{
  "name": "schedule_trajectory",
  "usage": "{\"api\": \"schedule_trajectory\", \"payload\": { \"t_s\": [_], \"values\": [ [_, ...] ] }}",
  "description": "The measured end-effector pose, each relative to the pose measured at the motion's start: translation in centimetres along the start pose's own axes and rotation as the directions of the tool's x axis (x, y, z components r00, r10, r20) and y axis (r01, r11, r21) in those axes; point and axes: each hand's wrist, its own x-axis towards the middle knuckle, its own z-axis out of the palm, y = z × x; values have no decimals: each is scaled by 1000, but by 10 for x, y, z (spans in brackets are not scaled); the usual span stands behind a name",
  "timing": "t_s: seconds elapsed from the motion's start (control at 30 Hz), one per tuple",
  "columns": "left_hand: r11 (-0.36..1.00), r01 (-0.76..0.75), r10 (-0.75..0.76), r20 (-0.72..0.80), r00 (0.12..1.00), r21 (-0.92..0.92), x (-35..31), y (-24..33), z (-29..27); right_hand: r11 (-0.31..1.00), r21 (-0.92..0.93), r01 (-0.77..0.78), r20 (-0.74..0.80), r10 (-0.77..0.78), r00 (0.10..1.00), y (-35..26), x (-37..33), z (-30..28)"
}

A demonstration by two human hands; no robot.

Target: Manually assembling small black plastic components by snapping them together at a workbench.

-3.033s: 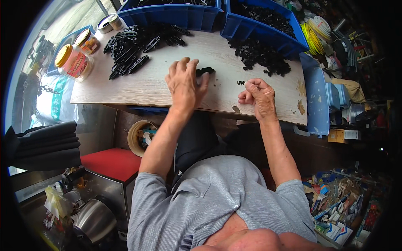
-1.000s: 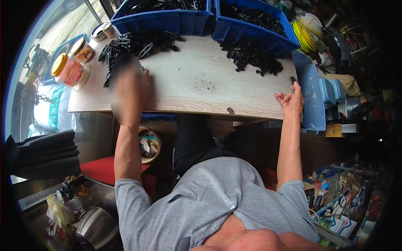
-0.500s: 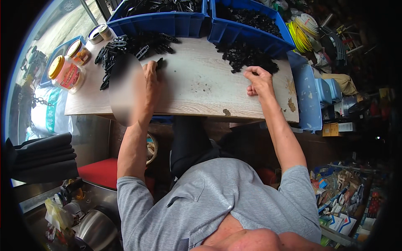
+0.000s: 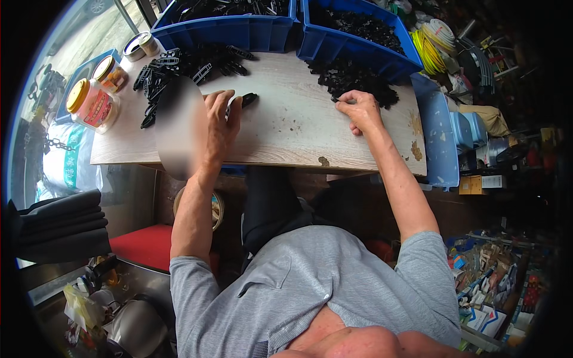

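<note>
My left hand (image 4: 218,124) is over the left half of the table, its fingers and thumb closed round a long, narrow black plastic part (image 4: 249,99) whose end sticks out to the right. Beside that hand lies a pile of similar slotted black parts (image 4: 179,67); a blurred patch hides some of it and the hand's left edge. On the right, thumb and forefinger of my right hand (image 4: 363,113) are pinched together at the near edge of a heap of small black pieces (image 4: 352,80). Whatever sits between those fingertips is too small to make out.
Two blue bins (image 4: 233,33) (image 4: 358,42) full of black parts stand along the table's far side. Yellow-lidded jars (image 4: 95,106) and a round tin (image 4: 136,48) are at the left. A light blue plastic container (image 4: 439,137) adjoins the right edge of the worn wooden table (image 4: 280,143).
The black part in my left hand has swung out to the right, and the fingers have lifted and spread. My right hand has shifted slightly left, its fingertips now pinched beside the heap.
</note>
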Motion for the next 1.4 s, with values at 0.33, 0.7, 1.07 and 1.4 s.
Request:
{"api": "schedule_trajectory", "payload": {
  "t_s": [0.33,0.7,1.07,1.4],
  "values": [
    [552,628,-422,465,778,-548,-19,119,51,917,398,34,234,-138,962,10,-33,9],
    [-165,810,-247,819,518,-562,-13,112,48,776,630,42,324,-311,894,27,-55,24],
    [-189,765,-241,785,571,-615,-24,109,41,709,702,65,253,-334,908,27,-63,33],
    [945,212,-259,175,950,248,-10,27,8,646,762,50,183,-289,939,26,-65,36]
  ]
}}
